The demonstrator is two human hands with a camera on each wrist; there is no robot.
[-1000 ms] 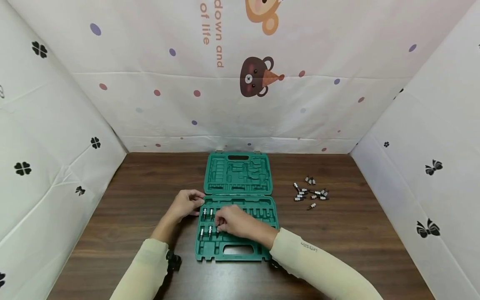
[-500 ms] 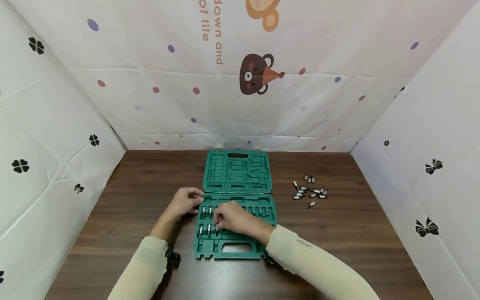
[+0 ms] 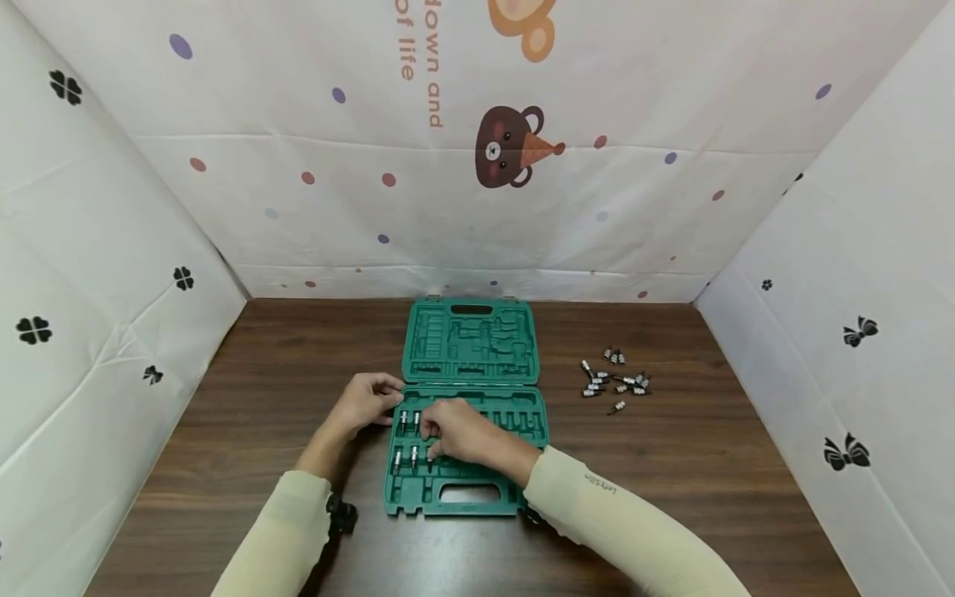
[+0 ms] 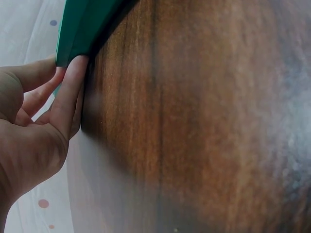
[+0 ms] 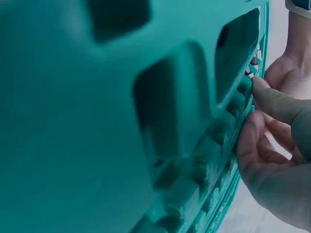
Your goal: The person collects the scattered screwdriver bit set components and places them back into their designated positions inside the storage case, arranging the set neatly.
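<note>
A green tool case (image 3: pixel 466 491) lies spread on the table with its lid back. My left hand (image 3: pixel 367 400) holds its left edge; in the left wrist view, thumb and fingers (image 4: pixel 73 73) meet at the case's corner. Over the left part of the tray is my right hand (image 3: pixel 458 431), fingers curled. Its thumb is at a bit socket (image 3: pixel 429 466) in the lower row, mostly covered by the hand; only the dark tip shows. Left of it sit bit sockets (image 3: pixel 414 456) in their slots, with more in the row above (image 3: pixel 404 420). The right wrist view shows the thumb (image 5: pixel 272 99) against the tray.
Several loose bit sockets (image 3: pixel 630 381) lie scattered on the brown table (image 3: pixel 671 464) right of the case. The upraised lid (image 3: pixel 470 344) reaches close to the patterned back wall. Printed cloth walls (image 3: pixel 112 249) stand on three sides.
The right thumb and forefinger have spread slightly apart over the third lower bit socket. The left hand keeps its place at the case edge. The head view has shifted a little.
</note>
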